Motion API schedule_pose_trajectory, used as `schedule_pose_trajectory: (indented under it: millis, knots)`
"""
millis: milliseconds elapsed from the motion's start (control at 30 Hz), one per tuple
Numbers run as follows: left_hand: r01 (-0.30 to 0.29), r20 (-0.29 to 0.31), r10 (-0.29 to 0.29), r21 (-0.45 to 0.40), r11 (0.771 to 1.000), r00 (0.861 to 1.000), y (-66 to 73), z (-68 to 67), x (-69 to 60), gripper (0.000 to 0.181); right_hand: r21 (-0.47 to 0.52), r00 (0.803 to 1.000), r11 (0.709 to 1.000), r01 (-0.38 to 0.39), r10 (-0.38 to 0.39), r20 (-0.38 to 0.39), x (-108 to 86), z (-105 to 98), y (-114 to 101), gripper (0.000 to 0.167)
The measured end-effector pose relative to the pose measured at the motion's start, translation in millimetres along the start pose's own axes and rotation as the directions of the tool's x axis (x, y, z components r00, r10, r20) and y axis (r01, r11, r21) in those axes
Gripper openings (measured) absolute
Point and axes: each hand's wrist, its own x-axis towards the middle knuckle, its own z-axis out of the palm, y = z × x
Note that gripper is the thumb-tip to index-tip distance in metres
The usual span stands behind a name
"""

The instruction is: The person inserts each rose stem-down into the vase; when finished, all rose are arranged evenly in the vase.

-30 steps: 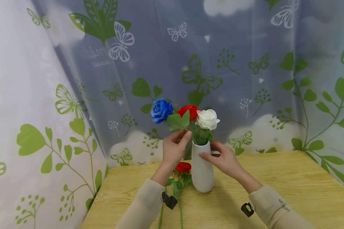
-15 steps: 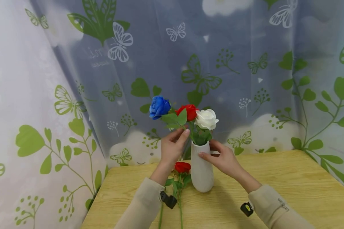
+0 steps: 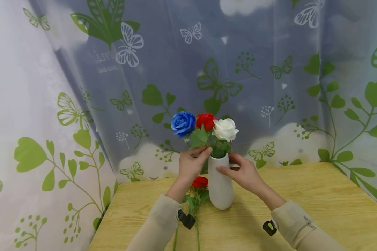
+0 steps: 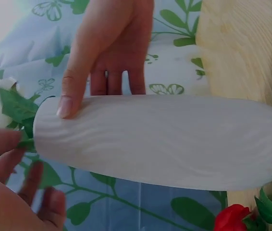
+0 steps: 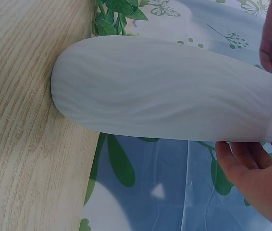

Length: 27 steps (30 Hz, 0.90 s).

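And here we are at the mouth of the white vase [image 3: 221,188], caught between two sets of fingers! The right hand [image 3: 246,172] has it: thumb pressed on the near wall, just under the rim, the other fingers wrapped behind, beside the little handle [image 3: 235,166]. Over on the other side, the left hand [image 3: 193,164] pinches a thin green stem [image 4: 27,144] between thumb and fingertip, right at the rim. That stem looks to belong to the blue rose [image 3: 183,124], its head up and to the left of those pinching fingers.

Look at the shapes! The vase is tall, matte, rippled in shallow waves, rounded at the foot where it meets the bench [image 3: 254,216], below both hands. I'd call it ceramic: rigid, breakable, fairly weighty, a bit smooth to trust at the belly, so the neck is the sound place to hold. The roses look like fabric: light, soft in the petals, springy in the stem, best pinched low, clear of the leaves.

Beyond the left fingertips, a red rose [image 3: 205,121] and a white rose [image 3: 225,129] rise over the rim; below that hand, another red bloom [image 3: 200,182] lies on pale wood grain.
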Motion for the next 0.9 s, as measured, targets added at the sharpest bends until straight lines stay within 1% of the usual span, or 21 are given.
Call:
schedule_pose_trajectory:
  millis: [67, 133, 200, 267, 367, 433, 533, 633, 733, 800, 833, 900]
  knots:
    - [0.038, 0.059, -0.040, 0.040, 0.998, 0.997, -2.2, 0.4, -1.2, 0.033, 0.004, 1.000, 1.000, 0.004, -0.004, 0.002, -0.3, 0, -1, 0.053]
    - [0.051, 0.095, -0.056, 0.055, 0.997, 0.994, -5.1, 0.5, -1.2, 0.035, 0.006, 1.000, 1.000, 0.006, -0.006, 0.003, -0.6, 0, -2, 0.051]
    - [0.063, 0.108, -0.067, 0.038, 0.997, 0.992, -7.2, -0.3, -1.1, 0.035, 0.007, 1.000, 1.000, 0.008, -0.008, 0.003, -0.7, 0, -3, 0.051]
    - [0.082, 0.117, -0.081, -0.003, 0.997, 0.990, -8.4, -2.0, -0.6, 0.034, 0.009, 1.000, 1.000, 0.013, -0.013, 0.004, -0.4, -1, -4, 0.050]
    - [0.095, 0.119, -0.089, -0.050, 0.994, 0.989, -8.5, -6.3, -0.8, 0.032, 0.011, 1.000, 1.000, 0.017, -0.017, 0.005, -0.1, -1, -4, 0.050]
    - [0.070, 0.129, -0.060, -0.070, 0.995, 0.990, -8.2, -10.0, -0.8, 0.028, 0.010, 1.000, 1.000, 0.017, -0.017, 0.003, 0.2, -1, -3, 0.050]
    - [0.001, 0.124, 0.006, -0.057, 0.998, 0.992, -7.1, -16.0, -0.3, 0.024, 0.013, 1.000, 1.000, 0.014, -0.014, 0.001, 0.8, -1, -4, 0.050]
    - [-0.079, 0.140, 0.088, -0.067, 0.995, 0.986, -8.5, -21.5, 1.5, 0.025, 0.014, 1.000, 1.000, 0.012, -0.012, 0.001, 1.0, -1, -4, 0.049]
    - [-0.108, 0.170, 0.126, -0.111, 0.988, 0.977, -10.2, -25.0, 2.4, 0.027, 0.013, 1.000, 1.000, 0.004, -0.004, 0.001, 0.3, -1, -4, 0.050]
    - [-0.121, 0.176, 0.144, -0.133, 0.984, 0.974, -9.1, -25.4, 2.3, 0.028, 0.006, 1.000, 1.000, -0.004, 0.004, 0.001, -0.5, -1, -3, 0.050]
    - [-0.126, 0.172, 0.148, -0.134, 0.983, 0.974, -8.5, -25.2, 2.1, 0.027, 0.004, 1.000, 1.000, -0.008, 0.008, 0.002, -0.6, -1, -3, 0.051]
    - [-0.148, 0.141, 0.163, -0.113, 0.983, 0.976, -6.1, -23.8, 2.1, 0.023, -0.002, 1.000, 1.000, -0.013, 0.013, 0.001, -1.0, 0, -2, 0.052]
